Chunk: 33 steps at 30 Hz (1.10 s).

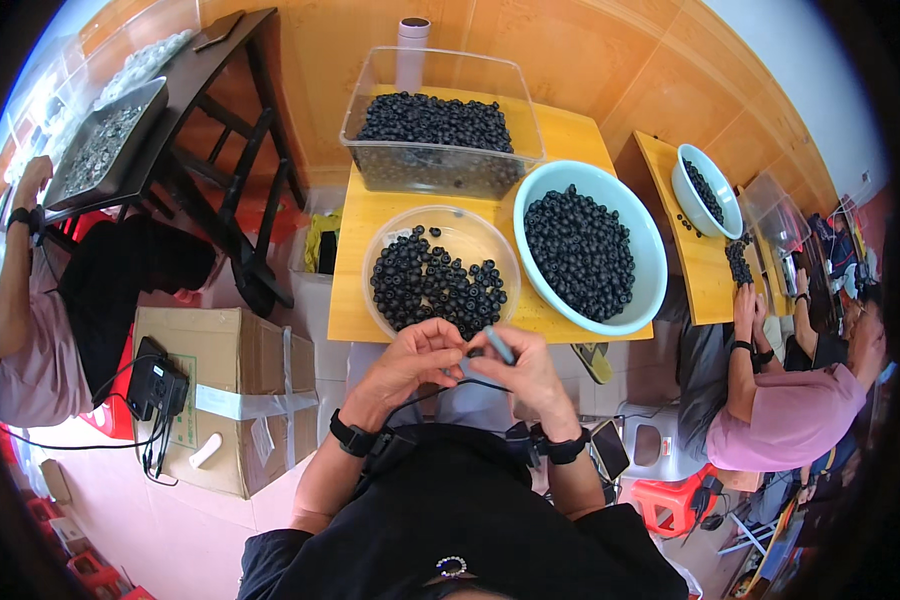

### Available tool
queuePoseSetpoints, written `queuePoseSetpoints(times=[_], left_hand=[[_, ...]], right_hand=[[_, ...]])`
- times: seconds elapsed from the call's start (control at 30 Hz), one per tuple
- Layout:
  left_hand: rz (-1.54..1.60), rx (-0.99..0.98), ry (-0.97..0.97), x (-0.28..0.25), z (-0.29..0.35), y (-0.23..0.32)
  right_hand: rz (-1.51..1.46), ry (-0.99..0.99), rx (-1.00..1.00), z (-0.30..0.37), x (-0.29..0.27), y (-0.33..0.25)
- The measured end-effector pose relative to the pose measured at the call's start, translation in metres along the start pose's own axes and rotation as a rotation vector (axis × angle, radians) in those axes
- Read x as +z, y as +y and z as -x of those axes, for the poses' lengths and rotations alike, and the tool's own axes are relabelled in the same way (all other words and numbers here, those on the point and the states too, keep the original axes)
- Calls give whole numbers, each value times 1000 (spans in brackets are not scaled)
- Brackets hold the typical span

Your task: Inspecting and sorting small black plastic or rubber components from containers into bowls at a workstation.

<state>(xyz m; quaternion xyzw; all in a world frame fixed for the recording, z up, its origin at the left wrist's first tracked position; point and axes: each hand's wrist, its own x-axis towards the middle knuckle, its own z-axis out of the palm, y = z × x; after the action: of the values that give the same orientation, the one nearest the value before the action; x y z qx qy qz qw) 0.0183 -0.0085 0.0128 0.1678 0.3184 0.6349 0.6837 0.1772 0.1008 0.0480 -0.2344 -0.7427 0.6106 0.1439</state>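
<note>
Just in front of the table's near edge, my two hands meet at the fingertips. My right hand (pixel 530 372) is closed round a short grey-blue stick-shaped tool (pixel 500 345), whose kind I cannot make out. A small black ring-like piece (pixel 475 352) shows between the fingertips, by the right thumb. My left hand (pixel 420 362) has its thumb and fingers pinched beside it; what they hold is hidden. Right beyond the hands stands a clear round tub (pixel 385 230) with loose black pieces (pixel 440 280). A light blue basin (pixel 653 270) full of the same pieces is to its right.
A clear rectangular bin (pixel 420 170) of black pieces and a pink bottle (pixel 412 50) stand farther back on the yellow table (pixel 348 290). A cardboard box (pixel 260 400) stands at the left. People work at side tables: one left, others right, near a red stool (pixel 670 505).
</note>
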Motion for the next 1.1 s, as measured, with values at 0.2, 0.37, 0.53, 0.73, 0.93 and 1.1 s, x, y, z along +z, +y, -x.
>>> queuePoseSetpoints(times=[0.2, 0.37, 0.53, 0.73, 0.93, 1.1], left_hand=[[-261, 167, 302, -27, 4, 6], [-359, 336, 455, -43, 11, 14], [-640, 309, 514, -42, 6, 16], [-1331, 425, 542, -36, -20, 9], [-1674, 355, 553, -19, -35, -1], [-1694, 292, 498, -19, -34, -2]], right_hand=[[76, 650, -178, -33, -66, 1], [271, 833, -208, -37, -79, 1], [267, 788, -158, -27, -70, 30], [293, 818, -133, -28, -73, 33], [278, 879, -146, -25, -72, 36], [226, 895, -157, -26, -69, 36]])
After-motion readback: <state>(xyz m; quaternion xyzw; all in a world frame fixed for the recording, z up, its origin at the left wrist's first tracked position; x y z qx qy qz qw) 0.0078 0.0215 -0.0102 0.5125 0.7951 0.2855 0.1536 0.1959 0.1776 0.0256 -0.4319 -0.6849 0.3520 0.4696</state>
